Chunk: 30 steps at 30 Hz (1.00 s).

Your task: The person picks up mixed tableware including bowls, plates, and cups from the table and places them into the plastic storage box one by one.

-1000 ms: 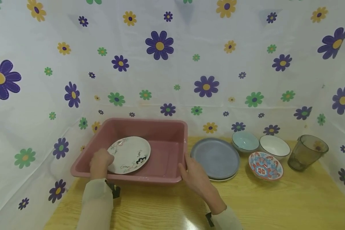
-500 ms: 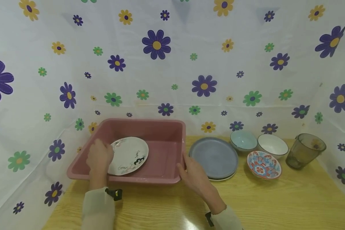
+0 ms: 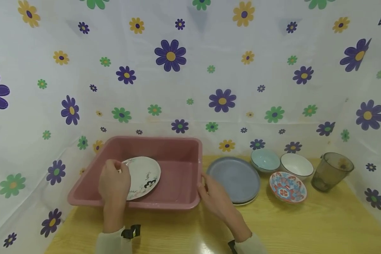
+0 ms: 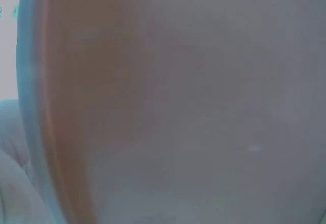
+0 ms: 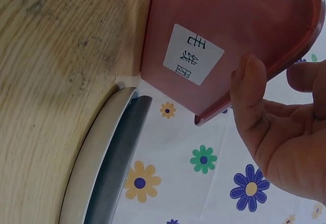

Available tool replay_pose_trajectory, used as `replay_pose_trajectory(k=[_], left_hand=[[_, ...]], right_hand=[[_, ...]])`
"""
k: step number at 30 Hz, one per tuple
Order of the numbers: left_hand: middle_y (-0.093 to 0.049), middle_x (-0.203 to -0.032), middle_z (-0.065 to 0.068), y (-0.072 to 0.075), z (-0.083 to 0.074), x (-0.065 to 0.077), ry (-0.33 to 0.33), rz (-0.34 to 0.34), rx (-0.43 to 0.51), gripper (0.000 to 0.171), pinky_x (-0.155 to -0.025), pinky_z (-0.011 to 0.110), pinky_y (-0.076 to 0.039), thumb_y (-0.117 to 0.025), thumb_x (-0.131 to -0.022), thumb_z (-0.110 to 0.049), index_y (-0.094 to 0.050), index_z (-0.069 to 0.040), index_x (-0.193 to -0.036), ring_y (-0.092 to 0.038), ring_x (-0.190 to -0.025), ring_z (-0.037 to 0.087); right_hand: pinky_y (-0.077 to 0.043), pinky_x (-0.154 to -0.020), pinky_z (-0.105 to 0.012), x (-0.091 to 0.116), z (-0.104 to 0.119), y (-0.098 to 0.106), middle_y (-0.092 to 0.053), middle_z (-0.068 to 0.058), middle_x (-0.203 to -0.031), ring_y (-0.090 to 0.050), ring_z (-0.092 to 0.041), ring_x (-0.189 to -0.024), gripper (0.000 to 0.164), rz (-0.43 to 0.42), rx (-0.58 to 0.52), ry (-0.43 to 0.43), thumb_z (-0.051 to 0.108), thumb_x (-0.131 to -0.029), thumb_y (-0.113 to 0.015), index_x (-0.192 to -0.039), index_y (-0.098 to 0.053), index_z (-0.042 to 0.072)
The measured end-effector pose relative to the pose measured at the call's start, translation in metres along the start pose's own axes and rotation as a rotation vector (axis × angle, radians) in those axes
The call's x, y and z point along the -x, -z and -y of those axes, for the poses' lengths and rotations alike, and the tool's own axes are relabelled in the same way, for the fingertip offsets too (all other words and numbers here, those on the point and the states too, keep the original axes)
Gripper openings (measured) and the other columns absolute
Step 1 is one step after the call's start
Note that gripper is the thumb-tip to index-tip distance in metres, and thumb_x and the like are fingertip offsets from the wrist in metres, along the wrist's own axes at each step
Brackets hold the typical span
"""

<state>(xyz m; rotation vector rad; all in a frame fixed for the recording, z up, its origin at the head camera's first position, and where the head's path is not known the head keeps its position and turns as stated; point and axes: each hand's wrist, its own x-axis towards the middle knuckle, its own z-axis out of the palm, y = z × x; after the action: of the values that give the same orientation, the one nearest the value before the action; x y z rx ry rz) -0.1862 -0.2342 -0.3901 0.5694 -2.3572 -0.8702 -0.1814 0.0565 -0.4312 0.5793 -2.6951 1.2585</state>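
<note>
We see the white plate (image 3: 144, 176) inside the pink basin (image 3: 179, 176) on the desk (image 3: 171, 233). The right grip (image 3: 215, 197) holds the basin's right rim; the left grip (image 3: 115, 185) covers the plate's left side, holding what, we cannot tell.

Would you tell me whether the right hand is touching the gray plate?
Apart. The right wrist view settles it: flowered cloth shows in a plain gap between the right hand and the gray plate.
</note>
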Motion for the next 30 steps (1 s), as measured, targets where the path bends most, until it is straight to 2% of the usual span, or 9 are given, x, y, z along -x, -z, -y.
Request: replay_pose_trajectory(k=[5, 9, 11, 14, 17, 24, 30], left_hand=[[-0.060, -0.100, 0.018, 0.001, 0.000, 0.006, 0.029, 0.020, 0.028, 0.029, -0.071, 0.055, -0.044, -0.044, -0.101, -0.027, -0.056, -0.001, -0.107, -0.058, -0.092, 0.037], [-0.062, -0.102, 0.019, 0.003, -0.005, 0.007, 0.021, 0.025, 0.064, 0.030, -0.075, 0.056, -0.044, -0.045, -0.101, -0.027, -0.057, -0.001, -0.109, -0.059, -0.094, 0.037], [-0.062, -0.103, 0.019, 0.004, -0.007, 0.008, 0.015, 0.032, 0.081, 0.031, -0.077, 0.056, -0.045, -0.046, -0.101, -0.028, -0.058, -0.001, -0.110, -0.059, -0.096, 0.037], [-0.063, -0.104, 0.018, 0.004, -0.010, 0.011, 0.002, 0.043, 0.099, 0.032, -0.080, 0.057, -0.044, -0.045, -0.102, -0.029, -0.058, -0.001, -0.110, -0.060, -0.098, 0.037], [-0.064, -0.104, 0.018, 0.004, -0.013, 0.014, -0.023, 0.038, 0.116, 0.030, -0.082, 0.056, -0.045, -0.047, -0.102, -0.028, -0.059, -0.001, -0.109, -0.061, -0.099, 0.036], [-0.066, -0.099, 0.018, 0.000, -0.023, 0.021, -0.150, 0.008, 0.149, 0.021, -0.079, 0.052, -0.049, -0.052, -0.098, -0.019, -0.060, 0.000, -0.102, -0.063, -0.092, 0.036], [-0.066, -0.098, 0.016, 0.001, -0.033, 0.026, -0.184, -0.002, 0.170, 0.020, -0.076, 0.049, -0.049, -0.053, -0.098, -0.018, -0.060, 0.000, -0.102, -0.063, -0.091, 0.034]], right_hand=[[-0.051, -0.084, -0.041, 0.000, -0.002, 0.002, -0.064, -0.009, -0.113, -0.061, -0.022, -0.100, 0.045, 0.017, -0.016, -0.020, 0.025, -0.105, -0.047, -0.145, -0.047, 0.004], [-0.054, -0.075, -0.038, 0.000, -0.003, 0.008, -0.067, -0.009, -0.106, -0.064, -0.021, -0.090, 0.045, 0.030, -0.023, -0.053, 0.025, -0.104, -0.048, -0.143, -0.048, 0.002], [-0.053, -0.069, -0.036, 0.001, -0.003, 0.013, -0.066, -0.006, -0.097, -0.061, -0.017, -0.082, 0.044, 0.036, -0.017, -0.078, 0.025, -0.104, -0.049, -0.142, -0.048, 0.001], [-0.051, -0.071, -0.035, 0.003, -0.006, 0.020, -0.064, -0.005, -0.096, -0.059, -0.015, -0.083, 0.046, 0.038, 0.002, -0.113, 0.026, -0.104, -0.050, -0.142, -0.048, 0.001], [-0.051, -0.072, -0.036, 0.005, -0.009, 0.026, -0.063, -0.006, -0.096, -0.058, -0.016, -0.083, 0.045, 0.027, 0.013, -0.131, 0.023, -0.103, -0.051, -0.142, -0.048, 0.000], [-0.047, -0.063, -0.031, 0.008, -0.020, 0.036, -0.061, -0.005, -0.090, -0.055, -0.013, -0.073, 0.044, -0.034, 0.033, -0.162, 0.022, -0.102, -0.054, -0.139, -0.051, -0.001], [-0.049, -0.066, -0.033, 0.008, -0.027, 0.048, -0.060, -0.010, -0.099, -0.056, -0.018, -0.078, 0.045, -0.072, 0.052, -0.193, 0.021, -0.101, -0.055, -0.139, -0.050, -0.002]])
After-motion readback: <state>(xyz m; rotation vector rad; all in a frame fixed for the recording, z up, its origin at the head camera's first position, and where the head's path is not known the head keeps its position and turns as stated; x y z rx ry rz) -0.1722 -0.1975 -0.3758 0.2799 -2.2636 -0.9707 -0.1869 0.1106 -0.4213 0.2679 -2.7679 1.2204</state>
